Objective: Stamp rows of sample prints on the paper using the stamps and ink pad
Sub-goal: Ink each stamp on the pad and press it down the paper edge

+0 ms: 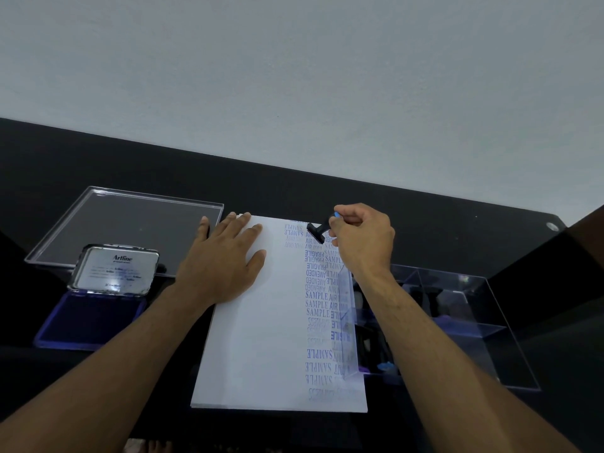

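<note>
My left hand [225, 256] lay flat, fingers straight, on smooth white paper [261, 338]; my right hand [362, 240] pinched the black T-shaped stamp [318, 232], tilted, over blue prints.

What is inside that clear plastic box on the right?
The clear box has dividers, with dark stamp shapes and a blue bit near its front. The right forearm and glare hide much of it, so the count is unclear. Its left wall overlaps the paper.

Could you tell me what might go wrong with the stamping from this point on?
The stamp in the right hand looks tilted over earlier prints at the paper's far end, so a print could overlap or come out uneven. The clear box overlaps the paper's right edge; the right forearm might nudge it. The left hand lying flat on the paper should limit slipping.
</note>
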Demonstrator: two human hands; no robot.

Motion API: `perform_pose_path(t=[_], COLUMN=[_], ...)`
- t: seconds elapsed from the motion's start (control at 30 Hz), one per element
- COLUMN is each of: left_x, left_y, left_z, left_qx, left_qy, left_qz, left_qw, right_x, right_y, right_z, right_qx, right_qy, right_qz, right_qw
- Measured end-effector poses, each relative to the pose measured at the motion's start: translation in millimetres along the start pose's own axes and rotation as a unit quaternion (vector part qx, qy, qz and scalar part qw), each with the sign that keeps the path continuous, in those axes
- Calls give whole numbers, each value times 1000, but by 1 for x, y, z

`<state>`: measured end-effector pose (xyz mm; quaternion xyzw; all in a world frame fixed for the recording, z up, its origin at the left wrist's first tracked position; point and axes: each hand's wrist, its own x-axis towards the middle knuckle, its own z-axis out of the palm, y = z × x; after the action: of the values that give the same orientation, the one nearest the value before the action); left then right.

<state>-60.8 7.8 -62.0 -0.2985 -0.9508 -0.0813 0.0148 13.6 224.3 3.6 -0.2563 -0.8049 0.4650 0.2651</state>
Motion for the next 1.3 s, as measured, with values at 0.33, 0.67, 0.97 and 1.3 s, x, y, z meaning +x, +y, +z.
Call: perform_pose_path(t=[0.33,0.67,0.97,1.3], left_x=[-7,-98,-188,-235], left_y=[-5,-46,-102,-146], left_z=[-17,-55,-60,-46], left_qx=[-55,-112,-72,-58], left_qy=[35,86,114,115], left_qz=[-15,-49,-114,-160], left_qw=[998,989,984,979], right_x=[-13,-77,-142,-192], right_y=[-19,-68,-105,-132], right_z=[-1,47,94,130], right_qx=[-8,-42,-41,-111], right_qy=[-31,-119,-209,-266], right_qz=[-46,-129,-173,-253], right_qw=[998,984,962,924])
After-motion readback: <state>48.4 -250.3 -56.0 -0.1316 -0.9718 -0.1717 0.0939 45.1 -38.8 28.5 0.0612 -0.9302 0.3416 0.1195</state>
